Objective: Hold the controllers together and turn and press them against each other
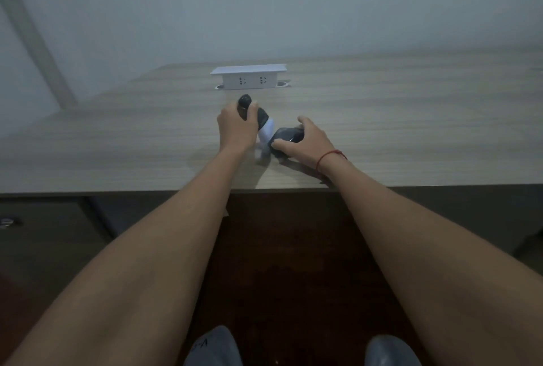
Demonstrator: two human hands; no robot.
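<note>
On the desk [117, 136], hands around a black-and-white device [264, 127] and dark mouse [286, 136].

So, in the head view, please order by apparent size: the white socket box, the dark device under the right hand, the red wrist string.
1. Socket box
2. Dark device, partly covered by the right hand, so unsure
3. Red string

A single head-worn wide-angle view looks forward and steeply down over the wooden desk [411, 118], arm's-reach close, floor included.
</note>
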